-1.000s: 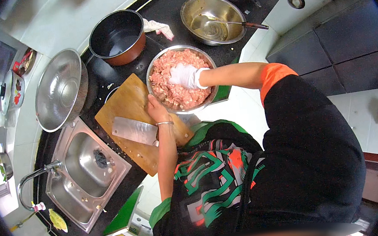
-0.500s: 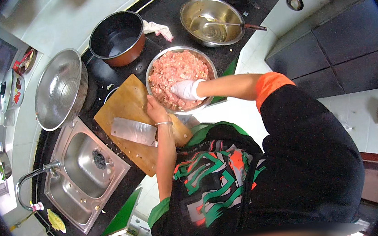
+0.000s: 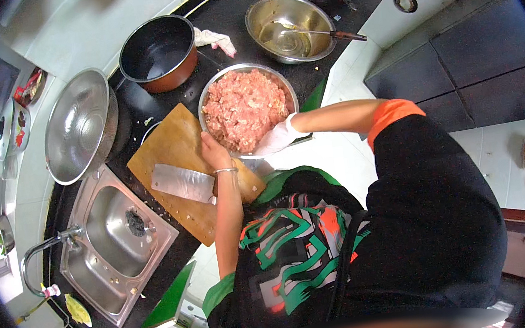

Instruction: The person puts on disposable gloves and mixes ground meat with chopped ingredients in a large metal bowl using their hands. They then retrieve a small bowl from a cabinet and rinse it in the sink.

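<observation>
A metal bowl [image 3: 294,90] full of pink minced meat [image 3: 245,108] stands on the dark counter. At its near left rim my left hand [image 3: 213,151], with a bangle on the wrist, is closed on the edge. My right hand [image 3: 277,135] wears a white glove and lies stretched along the near right side of the meat, just inside the rim. Its fingertips are partly hidden by the meat. Under my left forearm a cleaver [image 3: 182,182] rests flat on a wooden cutting board [image 3: 176,134], which has small scraps on it.
Behind the bowl stand a dark-lined pot [image 3: 160,56] and a steel basin [image 3: 254,27] holding a long-handled ladle [image 3: 325,32]. A large metal colander [image 3: 82,125] leans at the left above a double sink [image 3: 115,224] with a curved faucet [image 3: 35,249]. Below, a green cabinet door [image 3: 168,302] hangs open.
My gloved right hand has moved from the middle of the meat toward the bowl's near right edge. My left hand keeps its hold on the rim.
</observation>
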Available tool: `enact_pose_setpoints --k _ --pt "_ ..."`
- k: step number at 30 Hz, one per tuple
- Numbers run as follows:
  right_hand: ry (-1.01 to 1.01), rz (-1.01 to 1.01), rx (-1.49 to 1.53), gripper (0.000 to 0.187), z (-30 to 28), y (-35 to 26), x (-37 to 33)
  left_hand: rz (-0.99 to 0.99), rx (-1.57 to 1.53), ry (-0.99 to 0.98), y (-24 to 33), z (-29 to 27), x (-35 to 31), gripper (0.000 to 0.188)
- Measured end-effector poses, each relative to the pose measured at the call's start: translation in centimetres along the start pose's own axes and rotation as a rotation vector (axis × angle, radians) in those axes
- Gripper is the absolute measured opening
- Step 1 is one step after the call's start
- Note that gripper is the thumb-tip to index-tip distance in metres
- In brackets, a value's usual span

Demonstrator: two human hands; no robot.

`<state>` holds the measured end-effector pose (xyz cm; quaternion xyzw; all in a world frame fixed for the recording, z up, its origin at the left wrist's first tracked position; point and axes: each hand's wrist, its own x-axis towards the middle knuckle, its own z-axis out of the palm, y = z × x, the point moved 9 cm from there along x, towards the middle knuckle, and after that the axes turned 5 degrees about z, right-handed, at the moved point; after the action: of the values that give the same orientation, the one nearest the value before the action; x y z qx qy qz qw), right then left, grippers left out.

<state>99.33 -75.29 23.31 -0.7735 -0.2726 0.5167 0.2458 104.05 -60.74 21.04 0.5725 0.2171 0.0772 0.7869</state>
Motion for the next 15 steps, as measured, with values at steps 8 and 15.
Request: enact_pose_setpoints --k 8,15 --pt "0.308 0.049 0.488 0.05 -4.0 -2.0 2.0 -0.041 -0.077 -0.047 0.7 0.1 -0.5 0.042" --pt "0.312 0.056 0.935 0.042 -5.7 0.4 -0.6 0.0 -0.033 -0.005 0.6 -0.1 -0.1 0.043"
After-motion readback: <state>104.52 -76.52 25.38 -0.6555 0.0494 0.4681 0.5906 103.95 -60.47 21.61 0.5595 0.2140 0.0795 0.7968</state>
